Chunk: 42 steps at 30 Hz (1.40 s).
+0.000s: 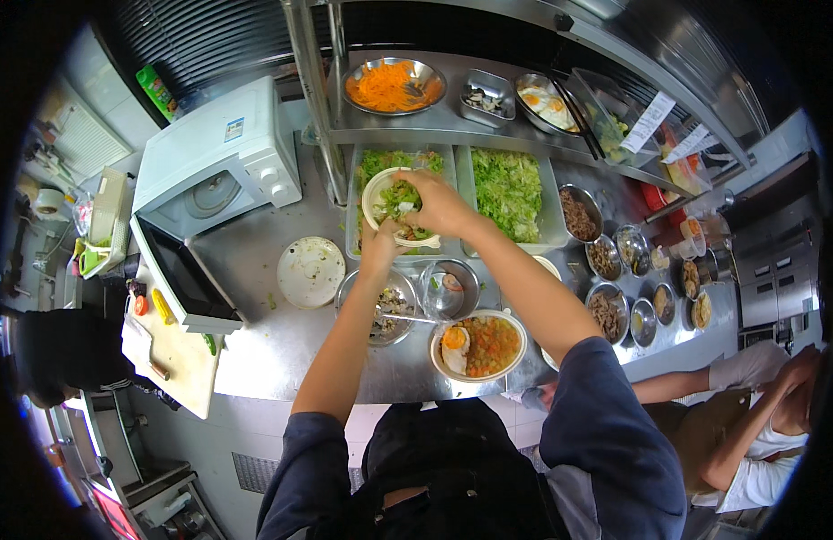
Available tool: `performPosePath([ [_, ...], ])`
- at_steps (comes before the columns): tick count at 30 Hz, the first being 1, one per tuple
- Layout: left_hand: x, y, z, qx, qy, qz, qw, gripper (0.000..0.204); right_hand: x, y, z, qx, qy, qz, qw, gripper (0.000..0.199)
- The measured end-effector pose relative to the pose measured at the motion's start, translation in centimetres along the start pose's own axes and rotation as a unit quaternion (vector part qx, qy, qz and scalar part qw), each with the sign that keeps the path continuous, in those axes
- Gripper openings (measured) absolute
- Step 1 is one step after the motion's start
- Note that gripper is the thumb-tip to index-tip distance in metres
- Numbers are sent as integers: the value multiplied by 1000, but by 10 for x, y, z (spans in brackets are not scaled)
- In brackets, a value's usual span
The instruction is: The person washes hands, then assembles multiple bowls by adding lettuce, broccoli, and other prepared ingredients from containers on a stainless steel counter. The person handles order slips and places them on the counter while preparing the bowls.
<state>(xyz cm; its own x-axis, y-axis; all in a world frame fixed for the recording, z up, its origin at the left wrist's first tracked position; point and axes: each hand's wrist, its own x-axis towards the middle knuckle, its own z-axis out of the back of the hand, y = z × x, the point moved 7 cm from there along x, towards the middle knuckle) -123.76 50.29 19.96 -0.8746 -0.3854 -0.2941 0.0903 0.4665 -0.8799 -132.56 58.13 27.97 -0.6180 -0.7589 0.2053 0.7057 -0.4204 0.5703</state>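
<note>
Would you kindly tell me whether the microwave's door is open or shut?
Open: the door stands swung out from the microwave, and the round turntable shows inside.

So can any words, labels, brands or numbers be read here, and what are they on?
None reads clearly.
White paper slips, upper right: print too small to read.
Blue-and-white sticker on the microwave: too small to read.
Green container, upper left: markings too blurred.
</note>
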Motion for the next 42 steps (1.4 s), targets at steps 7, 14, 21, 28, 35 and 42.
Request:
performPosePath([
  [7, 1, 22, -11, -107, 95, 96, 985, 40, -4, 11, 11, -9, 46, 40, 998, 37],
  [14, -5, 17, -20, -90, 116, 105, 984, 41, 0, 2, 35, -59, 62, 2, 996, 26],
  [21, -14, 13, -8, -90, 88, 90, 988, 39, 4, 16, 9, -43, 111, 40, 992, 23],
  [28, -15, 6, 14, -81, 98, 101, 987, 41, 25, 19, 18, 75, 5, 57, 996, 17],
  [35, -18, 7, 30, -123, 86, 105, 983, 46, 41, 33, 3, 35, 74, 75, 994, 19],
  [42, -31, 2, 82, -109, -31, 84, 990, 42, 62, -53, -29, 290, 36, -82, 953, 22],
])
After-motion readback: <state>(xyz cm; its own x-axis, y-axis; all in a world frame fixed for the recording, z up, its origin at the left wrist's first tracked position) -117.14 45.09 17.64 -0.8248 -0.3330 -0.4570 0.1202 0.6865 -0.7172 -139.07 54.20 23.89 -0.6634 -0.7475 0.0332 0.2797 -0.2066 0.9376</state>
